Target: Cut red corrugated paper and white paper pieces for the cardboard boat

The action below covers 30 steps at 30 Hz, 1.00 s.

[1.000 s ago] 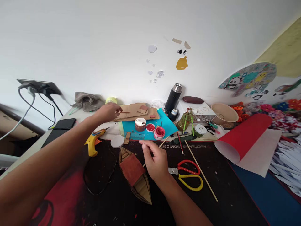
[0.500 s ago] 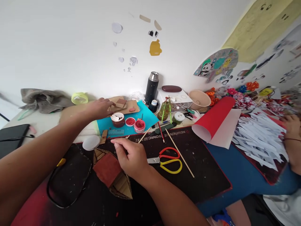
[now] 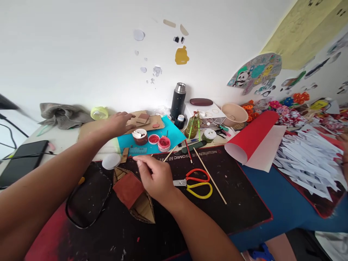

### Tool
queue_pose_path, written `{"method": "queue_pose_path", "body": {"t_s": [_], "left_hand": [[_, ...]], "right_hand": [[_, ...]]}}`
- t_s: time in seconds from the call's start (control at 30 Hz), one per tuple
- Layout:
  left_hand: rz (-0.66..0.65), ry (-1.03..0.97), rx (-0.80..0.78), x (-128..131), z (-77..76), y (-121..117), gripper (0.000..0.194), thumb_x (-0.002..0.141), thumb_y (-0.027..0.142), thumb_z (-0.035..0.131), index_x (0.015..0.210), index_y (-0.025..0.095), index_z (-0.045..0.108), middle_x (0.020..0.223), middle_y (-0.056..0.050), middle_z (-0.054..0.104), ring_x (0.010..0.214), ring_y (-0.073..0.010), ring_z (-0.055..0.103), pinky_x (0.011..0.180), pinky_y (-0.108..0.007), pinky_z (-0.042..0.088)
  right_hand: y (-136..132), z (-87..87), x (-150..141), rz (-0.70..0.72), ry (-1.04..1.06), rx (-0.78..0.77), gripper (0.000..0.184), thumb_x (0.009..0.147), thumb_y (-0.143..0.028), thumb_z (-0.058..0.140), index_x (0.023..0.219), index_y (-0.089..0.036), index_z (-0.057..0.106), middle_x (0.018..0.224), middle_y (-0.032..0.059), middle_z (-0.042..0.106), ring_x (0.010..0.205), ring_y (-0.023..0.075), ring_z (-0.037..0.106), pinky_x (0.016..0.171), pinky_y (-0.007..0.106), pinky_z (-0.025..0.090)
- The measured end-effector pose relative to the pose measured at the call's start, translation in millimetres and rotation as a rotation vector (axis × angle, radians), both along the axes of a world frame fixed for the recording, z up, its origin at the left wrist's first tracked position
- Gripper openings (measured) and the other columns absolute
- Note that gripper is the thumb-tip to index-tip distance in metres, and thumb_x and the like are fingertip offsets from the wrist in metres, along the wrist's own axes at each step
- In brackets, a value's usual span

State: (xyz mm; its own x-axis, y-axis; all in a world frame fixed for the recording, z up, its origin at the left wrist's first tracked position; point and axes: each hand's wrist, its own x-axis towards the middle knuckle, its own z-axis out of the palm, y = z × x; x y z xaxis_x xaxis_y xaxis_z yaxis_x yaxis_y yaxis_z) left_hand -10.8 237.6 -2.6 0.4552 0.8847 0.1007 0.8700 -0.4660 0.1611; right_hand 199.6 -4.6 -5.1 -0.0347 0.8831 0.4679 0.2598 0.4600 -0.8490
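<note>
My left hand (image 3: 119,124) reaches over the brown cardboard pieces (image 3: 156,121) at the back, its fingers stretched out and apart. Its fingertips are beside a small reddish-brown square (image 3: 143,117); whether they touch it I cannot tell. My right hand (image 3: 157,177) is closed, thumb and forefinger close together, and anything between them is too small to make out. Under and beside it lies a folded cardboard piece (image 3: 143,208) with a red-brown painted face (image 3: 128,189). Scissors (image 3: 197,183) with one red and one yellow handle lie to its right.
A brown paint jar (image 3: 139,136), a red paint jar (image 3: 164,144) and a ruler (image 3: 137,151) are on a turquoise sheet (image 3: 176,136). Behind stands a black flask (image 3: 178,99). Rolled red paper (image 3: 251,136) and white paper strips (image 3: 310,161) lie right, near another person's hand (image 3: 343,145).
The view has shifted slightly, so the table things appear a little further right. My left hand stays over the cardboard pieces, and my right hand holds nearly the same pose.
</note>
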Motion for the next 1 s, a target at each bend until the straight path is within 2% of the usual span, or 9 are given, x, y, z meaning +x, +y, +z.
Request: {"method": "queue_pose_path", "body": {"t_s": [0.07,0.13,0.23,0.4,0.57,0.67,0.8,0.9,1.0], "left_hand": [[0.039,0.02,0.03,-6,7.2,-10,0.066,0.102,0.055,0.057,0.152,0.013,0.063,0.145,-0.021,0.07,0.137,-0.0396,0.062,0.118,-0.05,0.045],[0.072,-0.006,0.062,-15,18.1,-24,0.06,0.103,0.054,0.054,0.149,0.017,0.066,0.143,-0.017,0.072,0.137,-0.0355,0.063,0.119,-0.045,0.046],[0.143,-0.091,0.082,-38,38.8,-52,0.057,0.103,0.056,0.054,0.144,0.02,0.068,0.14,-0.013,0.074,0.132,-0.0327,0.066,0.116,-0.042,0.049],[0.278,-0.105,0.075,-98,62.7,-88,0.06,0.105,0.058,0.052,0.144,0.014,0.066,0.136,-0.014,0.077,0.12,-0.0319,0.069,0.107,-0.043,0.055],[0.282,-0.031,0.014,-138,59.1,-95,0.073,0.101,0.059,0.059,0.154,0.01,0.058,0.14,-0.019,0.075,0.129,-0.0381,0.066,0.113,-0.05,0.051],[0.213,0.006,-0.03,-131,53.7,-84,0.084,0.095,0.061,0.067,0.16,0.01,0.053,0.155,-0.023,0.066,0.144,-0.0442,0.056,0.12,-0.054,0.044],[0.108,0.012,-0.109,-93,50.2,-55,0.086,0.084,0.072,0.073,0.154,0.022,0.063,0.145,-0.018,0.074,0.135,-0.0436,0.066,0.109,-0.047,0.05],[-0.015,0.018,-0.196,-65,46.0,-29,0.087,0.082,0.076,0.072,0.157,0.033,0.062,0.147,-0.013,0.075,0.138,-0.0427,0.065,0.112,-0.046,0.047],[-0.005,0.075,-0.251,-50,37.3,-4,0.104,0.079,0.074,0.074,0.169,0.027,0.049,0.165,-0.02,0.06,0.151,-0.0447,0.053,0.121,-0.049,0.039]], "right_hand": [[4,0.7,7,-0.076,0.083,0.008,0.029,0.11,-0.03,0.056,0.117,-0.026,0.084,0.114,0.0065,0.087,0.102,0.0226,0.083,0.093,0.033,0.064],[10,0.0,14,-0.199,0.167,-0.017,0.032,0.11,-0.037,0.057,0.116,-0.023,0.085,0.1,0.0082,0.085,0.082,0.0216,0.079,0.078,0.033,0.064],[18,-2.3,23,-0.286,0.263,-0.136,0.043,0.111,-0.049,0.055,0.121,-0.018,0.083,0.077,0.0049,0.075,0.052,0.0155,0.058,0.052,0.029,0.05],[23,-7.3,20,-0.264,0.322,-0.159,0.049,0.106,-0.058,0.061,0.116,-0.016,0.083,0.067,0.0015,0.066,0.049,0.0138,0.05,0.047,0.027,0.041],[15,-10.7,5,-0.188,0.31,-0.203,0.046,0.104,-0.056,0.064,0.114,-0.015,0.083,0.056,-0.005,0.052,0.047,0.0136,0.047,0.046,0.026,0.038],[10,-3.6,-3,-0.116,0.257,-0.203,0.043,0.105,-0.053,0.062,0.11,-0.016,0.083,0.055,-0.0058,0.05,0.048,0.0136,0.049,0.048,0.025,0.04],[14,15.0,-6,-0.027,0.164,-0.212,0.041,0.106,-0.051,0.061,0.11,-0.017,0.084,0.054,-0.0059,0.05,0.047,0.014,0.05,0.048,0.026,0.041],[30,29.2,-1,0.009,0.079,-0.242,0.041,0.105,-0.05,0.06,0.113,-0.018,0.084,0.056,-0.0041,0.055,0.047,0.0146,0.052,0.048,0.026,0.041],[57,42.9,8,0.024,-0.073,-0.259,0.037,0.104,-0.046,0.059,0.111,-0.019,0.084,0.058,-0.0025,0.061,0.049,0.0157,0.055,0.05,0.027,0.041]]}}
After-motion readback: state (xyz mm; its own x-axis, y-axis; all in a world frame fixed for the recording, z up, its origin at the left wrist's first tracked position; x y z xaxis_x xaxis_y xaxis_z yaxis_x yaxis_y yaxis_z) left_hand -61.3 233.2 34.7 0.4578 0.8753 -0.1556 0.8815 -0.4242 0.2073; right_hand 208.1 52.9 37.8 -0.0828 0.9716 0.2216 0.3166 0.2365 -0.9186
